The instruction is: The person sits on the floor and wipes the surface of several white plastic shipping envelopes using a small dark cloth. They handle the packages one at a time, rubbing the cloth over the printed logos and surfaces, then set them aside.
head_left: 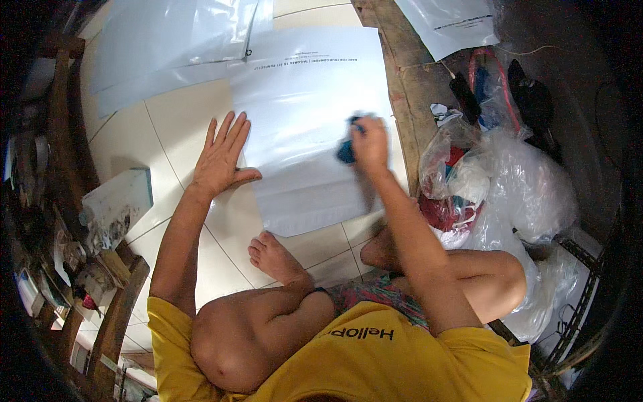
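I sit on a tiled floor with a large white plastic mailer bag (305,127) spread flat in front of me. My left hand (221,157) lies flat with fingers apart on the bag's left edge, pressing it down. My right hand (370,144) is closed around a small dark blue object (347,149), perhaps a cloth or tool, held against the bag's right part. What the blue object is I cannot make out.
More white plastic bags (167,47) lie at the far left and another (452,23) at the top right. A wooden threshold (402,74) runs along the right. Clear bags of clothing (495,181) pile at the right. A wooden chair (110,295) and cluttered shelf stand at the left.
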